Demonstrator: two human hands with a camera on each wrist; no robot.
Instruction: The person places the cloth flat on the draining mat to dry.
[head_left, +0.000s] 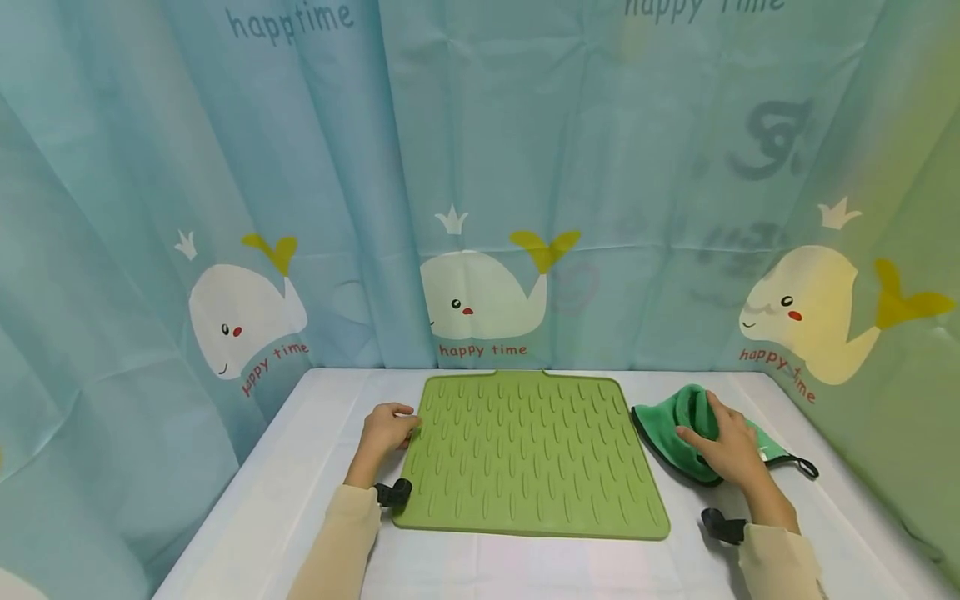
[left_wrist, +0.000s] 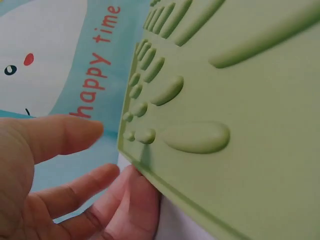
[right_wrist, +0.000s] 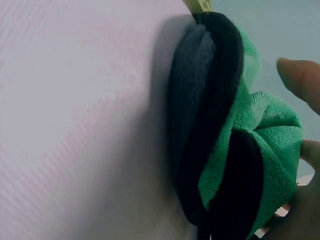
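Note:
A green ribbed mat (head_left: 525, 450) lies flat on the white table. My left hand (head_left: 386, 433) is at its left edge. In the left wrist view the thumb and one finger stand apart with nothing between them, while lower fingers (left_wrist: 142, 195) meet the mat's edge and are partly hidden by it. To the right of the mat lies a green cloth (head_left: 663, 429) with black edging, its middle bunched upward. My right hand (head_left: 727, 442) spans this bunch from above. In the right wrist view its thumb (right_wrist: 302, 77) is apart from the cloth, and other fingers are partly hidden behind the folds.
The white table (head_left: 300, 500) extends around the mat. Behind it hangs a blue curtain (head_left: 360, 208) with whale prints, which also closes off both sides. The cloth's black hanging loop (head_left: 807, 467) points right. Black wrist mounts (head_left: 723, 527) sit on both arms.

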